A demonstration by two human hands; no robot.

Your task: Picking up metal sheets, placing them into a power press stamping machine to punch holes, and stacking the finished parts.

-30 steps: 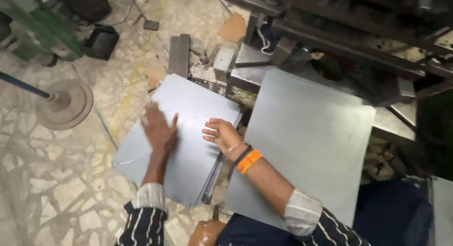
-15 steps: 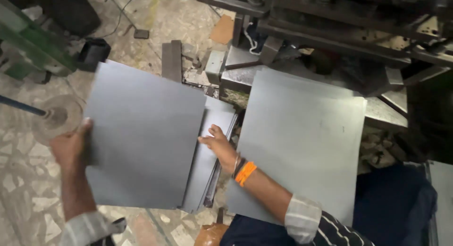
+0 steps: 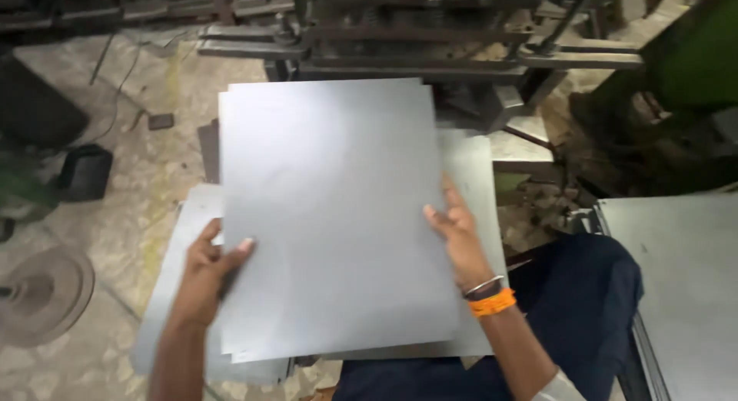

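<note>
A dark machine [image 3: 430, 39] fills the far side. Near it, a large grey metal sheet [image 3: 330, 209] is held up flat over a stack of sheets [image 3: 173, 293] at the left and another sheet [image 3: 473, 186] at the right. The left hand [image 3: 207, 274] grips its left edge, thumb on top; the right hand [image 3: 457, 236] clasps its right edge. An orange wristband [image 3: 492, 302] circles the right wrist.

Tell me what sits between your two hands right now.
In the head view, a grey metal sheet spans the whole stretch. The left hand grips its left edge and the right hand its right edge; nothing else lies between them.
</note>
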